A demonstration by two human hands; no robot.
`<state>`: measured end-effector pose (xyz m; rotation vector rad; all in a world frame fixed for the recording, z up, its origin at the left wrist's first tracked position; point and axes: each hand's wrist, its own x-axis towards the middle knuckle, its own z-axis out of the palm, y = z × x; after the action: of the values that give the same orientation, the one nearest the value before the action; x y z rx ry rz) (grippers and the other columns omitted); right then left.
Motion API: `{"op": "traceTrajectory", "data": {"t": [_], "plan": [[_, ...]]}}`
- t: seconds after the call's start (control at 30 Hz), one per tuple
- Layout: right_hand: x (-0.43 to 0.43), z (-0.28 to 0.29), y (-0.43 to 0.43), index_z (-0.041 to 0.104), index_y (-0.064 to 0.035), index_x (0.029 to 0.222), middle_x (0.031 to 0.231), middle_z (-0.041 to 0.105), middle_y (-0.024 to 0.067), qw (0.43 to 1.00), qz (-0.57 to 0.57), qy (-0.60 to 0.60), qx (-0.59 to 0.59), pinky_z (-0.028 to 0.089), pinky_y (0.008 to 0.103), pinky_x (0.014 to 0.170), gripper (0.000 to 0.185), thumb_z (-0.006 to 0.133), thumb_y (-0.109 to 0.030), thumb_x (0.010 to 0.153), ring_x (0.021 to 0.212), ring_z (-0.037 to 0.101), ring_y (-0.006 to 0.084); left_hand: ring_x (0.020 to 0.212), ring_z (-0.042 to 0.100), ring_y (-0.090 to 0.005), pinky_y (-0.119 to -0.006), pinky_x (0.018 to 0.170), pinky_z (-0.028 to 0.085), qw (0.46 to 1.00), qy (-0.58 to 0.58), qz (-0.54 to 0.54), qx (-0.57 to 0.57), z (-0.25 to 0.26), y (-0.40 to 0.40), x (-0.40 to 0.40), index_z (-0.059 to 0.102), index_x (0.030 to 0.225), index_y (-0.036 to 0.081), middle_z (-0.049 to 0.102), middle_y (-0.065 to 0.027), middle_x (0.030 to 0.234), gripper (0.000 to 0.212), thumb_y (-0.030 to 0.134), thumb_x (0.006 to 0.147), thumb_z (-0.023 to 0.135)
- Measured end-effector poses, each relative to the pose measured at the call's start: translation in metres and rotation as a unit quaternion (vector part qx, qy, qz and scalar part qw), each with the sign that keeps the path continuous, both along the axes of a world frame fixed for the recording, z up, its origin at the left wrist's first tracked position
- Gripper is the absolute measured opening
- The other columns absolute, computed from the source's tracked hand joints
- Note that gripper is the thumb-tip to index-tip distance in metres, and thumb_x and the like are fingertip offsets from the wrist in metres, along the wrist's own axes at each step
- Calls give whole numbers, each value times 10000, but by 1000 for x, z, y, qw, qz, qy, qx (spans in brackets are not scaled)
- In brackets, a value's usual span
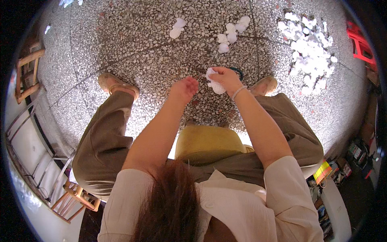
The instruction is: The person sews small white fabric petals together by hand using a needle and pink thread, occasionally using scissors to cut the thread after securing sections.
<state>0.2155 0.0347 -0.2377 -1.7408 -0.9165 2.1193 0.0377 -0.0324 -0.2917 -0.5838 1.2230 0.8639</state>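
Between the thumb and fingers of my right hand [227, 79] is a small white fabric-like piece [217, 87] with rounded lobes. A dark teal ring-shaped object [237, 72] lies partly hidden behind this hand. To its left, my left hand [185, 88] hangs apart from the white piece, fingers curled; whether it holds anything small cannot be seen. Beyond the hands, similar white pieces lie on the speckled floor, a pair [177, 28] at upper centre and a short line [231, 34] farther right. A large heap of white pieces [313, 54] spreads at the upper right, very brightly lit.
Below my hands is a yellow padded stool seat [208, 142] between my legs. Sandalled feet stand on the terrazzo floor [145, 39] at both sides. Wooden stools [78, 195] are at the left, a red plastic object [361, 45] at the right edge, and assorted items at the lower right.
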Motion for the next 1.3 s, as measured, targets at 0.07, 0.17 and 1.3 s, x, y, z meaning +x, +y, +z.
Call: {"op": "traceTrajectory", "data": {"t": [0.07, 0.17, 1.3], "plan": [[17, -15, -5, 507, -21, 1234, 1040, 617, 103, 999, 15, -3, 41, 475, 278, 756, 530, 677, -85, 736, 880, 588, 157, 880, 543, -235, -371, 831, 461, 997, -42, -63, 20, 20, 3, 32, 519, 1086, 33, 564, -110, 1009, 303, 282, 952, 408], [16, -18, -13, 328, -102, 1365, 1103, 603, 136, 996, 20, 48, 74, 479, 302, 792, 742, 673, -50, 710, 933, 592, 193, 947, 539, -225, -370, 868, 435, 988, -60, -107, 94, 29, 4, 45, 521, 1099, 42, 568, -82, 1043, 303, 287, 954, 416], [68, -81, -13, 440, -13, 1079, 1048, 505, 164, 640, 558, -451, 274, 474, 372, 827, 224, 493, -86, 873, 991, 512, 286, 601, 582, -183, -328, 594, 511, 946, -19, -305, 107, 17, 58, 3, 590, 969, -3, 618, -89, 737, 189, 150, 870, 538]]}}
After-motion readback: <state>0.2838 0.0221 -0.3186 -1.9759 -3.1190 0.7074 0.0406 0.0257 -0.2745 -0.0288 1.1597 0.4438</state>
